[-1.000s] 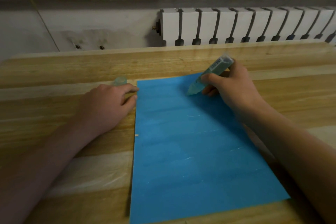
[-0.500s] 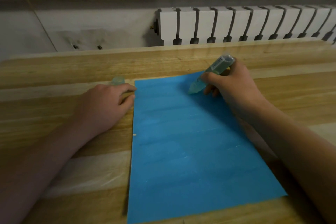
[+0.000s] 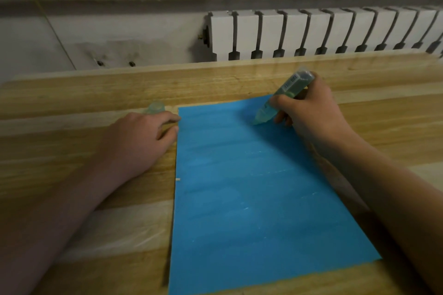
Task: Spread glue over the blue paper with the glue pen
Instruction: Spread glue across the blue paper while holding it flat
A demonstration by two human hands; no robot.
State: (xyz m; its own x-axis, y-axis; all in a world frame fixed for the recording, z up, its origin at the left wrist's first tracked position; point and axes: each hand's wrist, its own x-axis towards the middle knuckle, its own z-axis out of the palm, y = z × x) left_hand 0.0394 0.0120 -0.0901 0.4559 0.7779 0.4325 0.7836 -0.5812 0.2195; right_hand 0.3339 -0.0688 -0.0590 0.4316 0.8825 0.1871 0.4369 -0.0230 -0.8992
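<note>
A blue paper (image 3: 251,194) lies flat on the wooden table (image 3: 72,103), its long side running away from me. Faint glue streaks shine across its middle. My right hand (image 3: 309,112) grips a pale green glue pen (image 3: 280,100), tilted with its tip down on the paper near the far right corner. My left hand (image 3: 136,141) rests palm down on the table just left of the paper, fingertips touching the paper's far left edge.
A small clear cap (image 3: 155,108) lies on the table just beyond my left hand. A white radiator (image 3: 323,31) stands against the wall behind the table's far edge. A tiny pale scrap (image 3: 177,179) sits at the paper's left edge.
The pen tip has stayed near the far right corner of the paper, shifting only slightly. My left hand holds the same spot.
</note>
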